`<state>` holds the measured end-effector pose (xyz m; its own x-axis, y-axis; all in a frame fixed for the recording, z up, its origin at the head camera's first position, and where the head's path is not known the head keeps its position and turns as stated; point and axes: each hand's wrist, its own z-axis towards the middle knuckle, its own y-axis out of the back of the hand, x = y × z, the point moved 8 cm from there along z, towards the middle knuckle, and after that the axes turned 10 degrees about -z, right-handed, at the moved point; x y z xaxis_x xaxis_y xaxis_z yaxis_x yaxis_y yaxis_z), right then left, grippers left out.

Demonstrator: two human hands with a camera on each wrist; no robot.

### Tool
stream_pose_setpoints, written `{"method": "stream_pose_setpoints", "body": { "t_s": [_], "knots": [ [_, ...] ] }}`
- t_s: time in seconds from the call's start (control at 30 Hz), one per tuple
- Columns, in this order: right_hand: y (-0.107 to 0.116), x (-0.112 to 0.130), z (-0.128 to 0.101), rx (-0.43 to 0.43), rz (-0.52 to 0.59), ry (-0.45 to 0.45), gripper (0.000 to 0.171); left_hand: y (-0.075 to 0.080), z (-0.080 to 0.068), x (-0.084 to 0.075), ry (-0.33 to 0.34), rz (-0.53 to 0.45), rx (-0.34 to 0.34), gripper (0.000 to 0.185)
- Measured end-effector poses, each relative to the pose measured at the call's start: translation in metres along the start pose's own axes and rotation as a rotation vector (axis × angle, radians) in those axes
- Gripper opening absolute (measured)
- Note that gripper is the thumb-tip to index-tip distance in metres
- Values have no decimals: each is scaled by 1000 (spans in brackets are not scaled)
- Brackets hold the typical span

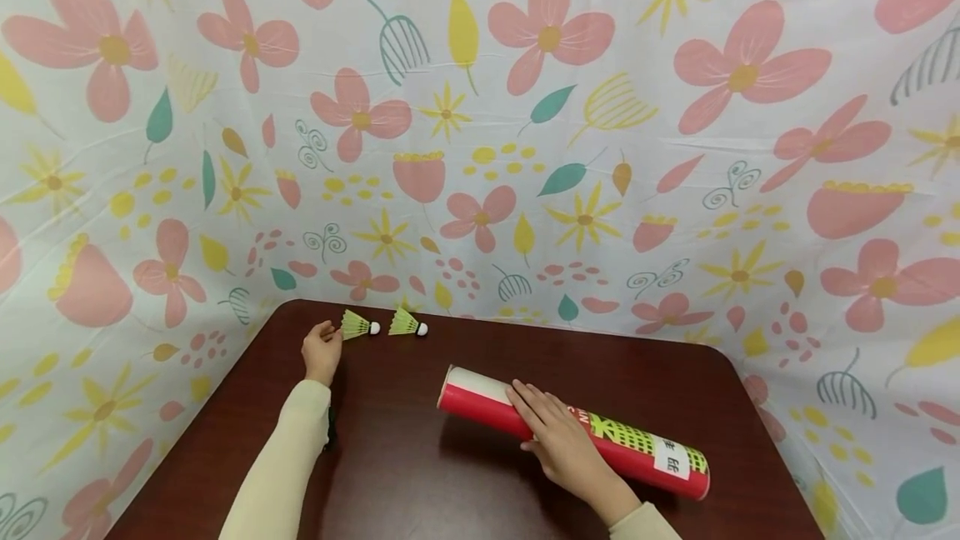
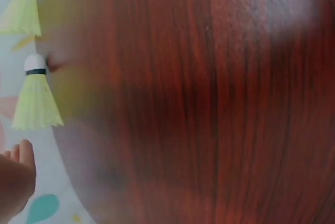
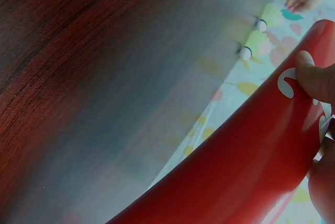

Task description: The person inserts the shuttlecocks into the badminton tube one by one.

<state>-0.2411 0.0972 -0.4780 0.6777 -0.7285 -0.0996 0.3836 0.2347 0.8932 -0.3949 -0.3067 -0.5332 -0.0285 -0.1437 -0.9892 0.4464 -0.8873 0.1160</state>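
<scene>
Two yellow-green shuttlecocks lie side by side near the far edge of a dark wooden table (image 1: 405, 482). My left hand (image 1: 330, 333) reaches to the feather skirt of the left shuttlecock (image 1: 358, 325), its fingers relaxed and holding nothing. The left wrist view shows the fingertips (image 2: 21, 153) just short of that shuttlecock (image 2: 34, 101). The right shuttlecock (image 1: 407, 323) lies untouched. A long red tube (image 1: 637, 450) with a green printed label lies across the table's middle. My right hand (image 1: 543, 423) grips the tube (image 3: 235, 171), thumb (image 3: 316, 80) pressed on its side.
A floral cloth (image 1: 525, 148) hangs behind and beside the table, close to its far and side edges. The tube's white open end (image 1: 472, 386) points left and away. Bare tabletop (image 1: 390, 440) lies between my two arms.
</scene>
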Motion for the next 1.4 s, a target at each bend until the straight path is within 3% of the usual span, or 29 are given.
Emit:
{"method": "stream_pose_setpoints", "body": {
  "t_s": [0.2,0.4,0.7,0.87,1.4],
  "knots": [
    [0,-1,-2,18,11,-14,96,-7,6,11,75,5,69,53],
    [-3,-2,-3,50,15,-28,93,-16,8,13,84,38,157,57],
    [-1,-1,-4,6,5,-17,93,-16,-3,14,50,142,4,36],
    [-3,-2,-6,13,9,-14,95,-14,-6,16,15,187,-37,24],
    [0,0,-6,3,5,-4,95,-2,-16,8,-107,183,-68,16]
  ]
}}
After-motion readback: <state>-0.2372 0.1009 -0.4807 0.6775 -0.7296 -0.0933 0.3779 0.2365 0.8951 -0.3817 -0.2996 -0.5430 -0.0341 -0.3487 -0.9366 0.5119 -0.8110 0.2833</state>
